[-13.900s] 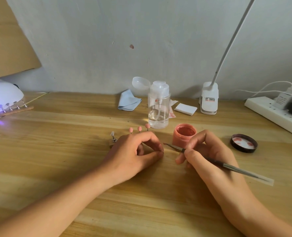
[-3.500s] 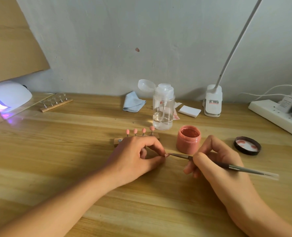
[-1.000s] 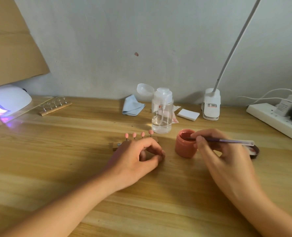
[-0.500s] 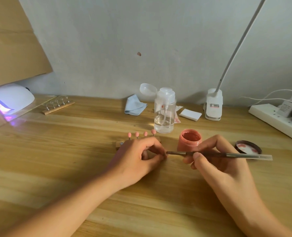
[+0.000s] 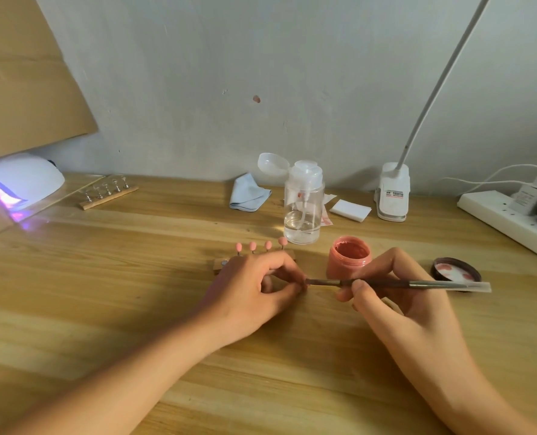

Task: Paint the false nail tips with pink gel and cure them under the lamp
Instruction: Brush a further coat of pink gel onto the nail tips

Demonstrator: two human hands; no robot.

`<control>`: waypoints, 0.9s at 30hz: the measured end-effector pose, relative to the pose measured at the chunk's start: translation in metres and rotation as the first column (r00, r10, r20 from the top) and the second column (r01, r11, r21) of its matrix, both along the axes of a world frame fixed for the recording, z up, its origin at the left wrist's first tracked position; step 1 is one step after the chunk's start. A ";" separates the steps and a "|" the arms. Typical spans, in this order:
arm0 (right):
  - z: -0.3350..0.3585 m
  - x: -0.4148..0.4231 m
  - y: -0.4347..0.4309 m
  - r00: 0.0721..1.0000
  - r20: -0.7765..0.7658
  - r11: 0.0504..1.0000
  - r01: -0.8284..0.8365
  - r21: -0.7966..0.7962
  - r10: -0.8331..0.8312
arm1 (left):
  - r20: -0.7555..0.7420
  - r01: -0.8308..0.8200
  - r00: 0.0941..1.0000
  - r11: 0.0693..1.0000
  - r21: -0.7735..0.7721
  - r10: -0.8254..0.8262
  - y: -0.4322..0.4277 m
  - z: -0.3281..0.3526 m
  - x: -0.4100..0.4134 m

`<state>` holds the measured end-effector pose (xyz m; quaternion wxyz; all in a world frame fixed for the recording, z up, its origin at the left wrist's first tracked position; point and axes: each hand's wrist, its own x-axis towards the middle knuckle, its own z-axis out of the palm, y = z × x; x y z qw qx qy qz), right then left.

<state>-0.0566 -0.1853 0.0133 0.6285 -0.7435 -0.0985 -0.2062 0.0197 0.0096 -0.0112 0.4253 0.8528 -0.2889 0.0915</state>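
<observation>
Grey plaster wall (image 5: pixel 292 73) w/ wood desk (image 5: pixel 103 309) below — cardboard sheet (image 5: pixel 16 73) top-left.

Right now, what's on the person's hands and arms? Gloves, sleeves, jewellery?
Nothing worn. Left hand and right hand are ungloved, no rings or watch showing. Left forearm and right forearm are bare to the frame edge, no sleeves.

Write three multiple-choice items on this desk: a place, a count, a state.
1. The lid of the pink jar lies: A on the jar; B on the table right of it; C on the floor.
2. Pink nail tips standing on the holder behind the left hand: A two; B four; C six.
3. The curing lamp is: A lit; B dark; C boxed.
B: the lid lies flat beside the open jar. B: four pink tips stand in a row. A: purple light glows from its mouth.
</observation>
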 end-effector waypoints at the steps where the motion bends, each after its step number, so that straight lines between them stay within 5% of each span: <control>1: 0.001 -0.001 0.000 1.000 0.017 1.000 0.009 0.006 -0.009 | -0.005 0.002 1.000 1.000 -0.006 -0.002 0.000 0.000 0.000; 6: 0.006 -0.008 0.003 0.967 0.229 0.993 0.104 0.048 -0.112 | 0.002 -0.054 0.998 0.990 -0.130 0.055 -0.002 0.007 -0.006; 11: 0.007 -0.011 0.004 0.954 0.263 0.988 0.154 -0.019 -0.144 | -0.090 -0.322 0.944 0.823 -0.469 0.318 0.031 0.037 0.010; 17: 0.009 -0.011 0.005 0.926 0.317 0.943 0.272 -0.189 -0.204 | -0.326 -0.345 0.906 0.915 -0.208 0.268 0.072 0.022 0.024; 24: 0.023 -0.018 0.004 0.915 0.381 0.903 0.270 -0.334 -0.133 | -0.336 -0.235 0.916 0.972 -0.007 0.219 0.079 0.022 0.028; 27: 0.022 -0.023 -0.005 0.873 0.470 0.788 0.378 -0.486 -0.128 | -0.324 -0.221 0.924 0.975 -0.010 0.206 0.080 0.023 0.027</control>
